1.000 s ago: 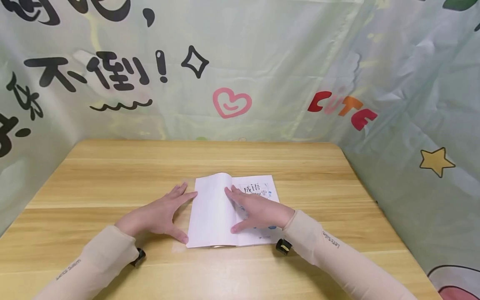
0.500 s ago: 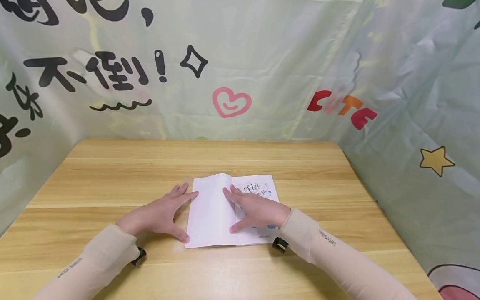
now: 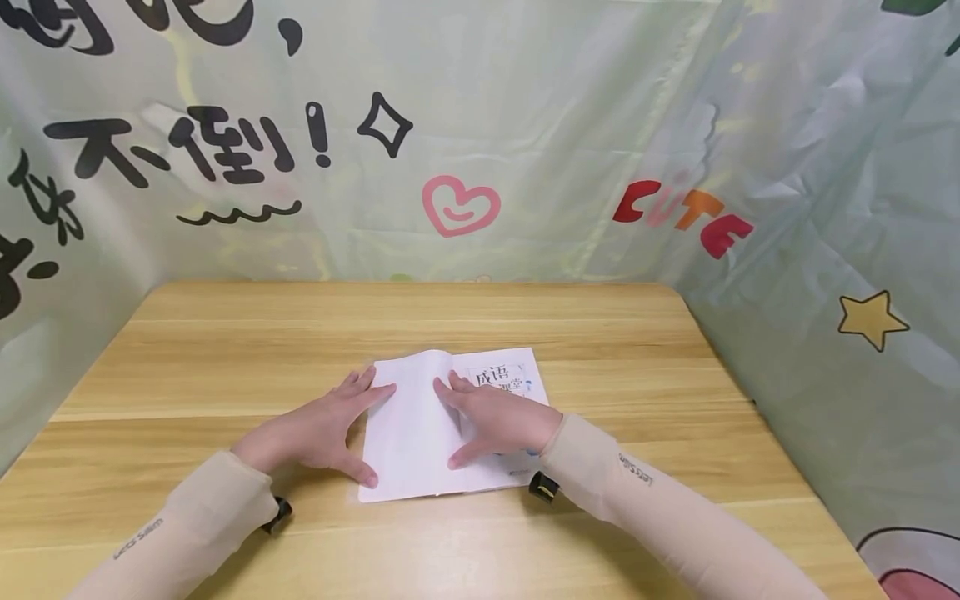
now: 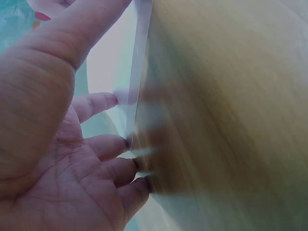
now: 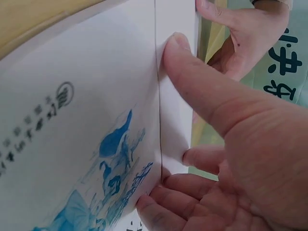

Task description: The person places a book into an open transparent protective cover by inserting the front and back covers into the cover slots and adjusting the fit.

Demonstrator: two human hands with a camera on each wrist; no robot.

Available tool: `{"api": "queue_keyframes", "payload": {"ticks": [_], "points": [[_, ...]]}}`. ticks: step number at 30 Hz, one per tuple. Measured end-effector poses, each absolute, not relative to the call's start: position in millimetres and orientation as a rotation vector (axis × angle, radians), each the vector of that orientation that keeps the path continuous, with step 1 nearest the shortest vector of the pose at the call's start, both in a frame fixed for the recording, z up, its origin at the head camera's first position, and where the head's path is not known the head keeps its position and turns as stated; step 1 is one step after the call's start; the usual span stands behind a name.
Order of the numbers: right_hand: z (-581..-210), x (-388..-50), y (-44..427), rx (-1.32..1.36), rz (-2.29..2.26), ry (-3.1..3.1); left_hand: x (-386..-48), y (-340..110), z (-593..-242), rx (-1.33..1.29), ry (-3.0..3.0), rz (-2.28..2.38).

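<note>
A book [image 3: 405, 433] lies open on the wooden table, its left page blank and its right page printed with dark characters. My left hand [image 3: 318, 427], thumb and fingers spread, touches the book's left edge; the index fingertip and thumb tip overlap the blank page. In the left wrist view, the fingertips meet the thin page edge [image 4: 138, 72]. My right hand [image 3: 506, 421] rests with extended fingers across the fold, hiding part of the printed page. The right wrist view shows its thumb beside the crease and a blue illustration [image 5: 113, 173] on the page.
The table [image 3: 420, 321] extends around the book on every side. Behind and beside it hangs a pale green cloth backdrop [image 3: 555, 117] with printed lettering, a heart and a star. A small black device [image 3: 543, 487] is strapped beneath the right wrist, another [image 3: 277, 515] beneath the left.
The book has slid slightly left, and my right hand has moved left with it. My left hand stays almost in place, with its fingertips now farther over the left page's edge.
</note>
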State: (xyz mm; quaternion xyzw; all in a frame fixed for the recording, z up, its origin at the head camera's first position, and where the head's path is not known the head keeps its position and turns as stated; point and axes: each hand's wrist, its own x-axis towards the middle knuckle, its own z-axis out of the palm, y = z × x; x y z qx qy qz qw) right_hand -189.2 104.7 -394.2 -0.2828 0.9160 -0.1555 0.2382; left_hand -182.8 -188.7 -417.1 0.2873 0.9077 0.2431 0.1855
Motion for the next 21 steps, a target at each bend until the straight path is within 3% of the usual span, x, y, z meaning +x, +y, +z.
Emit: {"api": "queue_keyframes", "payload": {"ticks": [21], "points": [[-392.6,-198.3,95.2,-0.712,-0.429,2.525,-185.4,-192.2,-417.4,0.792,2.582,0.657]]}}
